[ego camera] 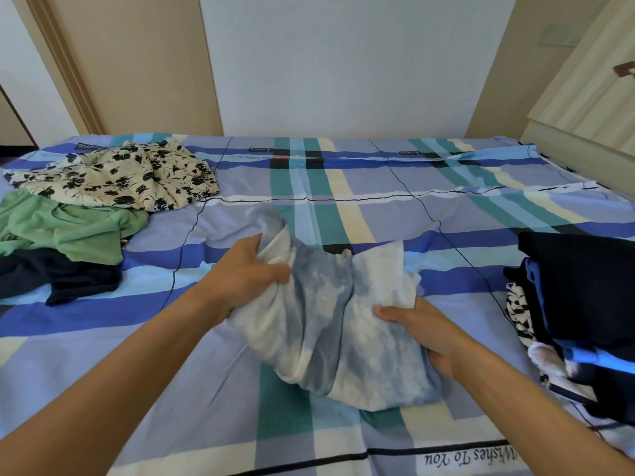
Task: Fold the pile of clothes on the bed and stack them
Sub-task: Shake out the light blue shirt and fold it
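Note:
A blue-and-white tie-dye garment lies bunched in the middle of the bed. My left hand grips its upper left part, fingers curled into the cloth. My right hand grips its right edge. At the left lies the unfolded pile: a cream floral garment, a green garment and a dark navy garment. At the right edge stands a stack of folded clothes, dark on top with blue and black-and-white pieces beneath.
The bed carries a blue, teal and cream plaid sheet. A white wall is behind it, a wooden door frame at the far left and a cream cabinet at the far right.

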`<action>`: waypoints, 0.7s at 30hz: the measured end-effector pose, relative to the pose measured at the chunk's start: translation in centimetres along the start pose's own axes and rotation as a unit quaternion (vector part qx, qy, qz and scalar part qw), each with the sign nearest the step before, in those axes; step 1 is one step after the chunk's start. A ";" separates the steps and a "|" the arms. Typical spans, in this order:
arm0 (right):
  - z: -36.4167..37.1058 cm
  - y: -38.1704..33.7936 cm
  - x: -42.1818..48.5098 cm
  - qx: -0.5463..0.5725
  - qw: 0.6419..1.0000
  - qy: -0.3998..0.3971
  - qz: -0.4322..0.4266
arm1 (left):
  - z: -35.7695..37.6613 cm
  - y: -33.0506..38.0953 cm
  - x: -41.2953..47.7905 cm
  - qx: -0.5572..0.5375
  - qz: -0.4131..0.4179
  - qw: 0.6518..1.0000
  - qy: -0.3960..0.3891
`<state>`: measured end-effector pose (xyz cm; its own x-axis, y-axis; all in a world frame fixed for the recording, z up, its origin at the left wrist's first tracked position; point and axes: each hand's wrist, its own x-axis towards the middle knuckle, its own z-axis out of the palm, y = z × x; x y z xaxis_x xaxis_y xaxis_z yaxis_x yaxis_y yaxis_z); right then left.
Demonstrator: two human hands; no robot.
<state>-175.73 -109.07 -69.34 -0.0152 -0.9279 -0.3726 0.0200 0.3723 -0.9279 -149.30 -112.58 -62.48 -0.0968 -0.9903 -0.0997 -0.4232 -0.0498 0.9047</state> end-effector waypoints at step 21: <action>0.4 0.9 1.4 0.002 0.998 0.057 0.027 | 13.1 -3.0 -6.1 0.319 0.294 0.852 -0.292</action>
<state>-175.31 -110.06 -70.72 -0.1279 -0.8978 -0.4215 0.0276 0.4216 -0.9063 -159.23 -104.72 -69.97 -0.8148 -0.5761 -0.0649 -0.5321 0.6986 0.4784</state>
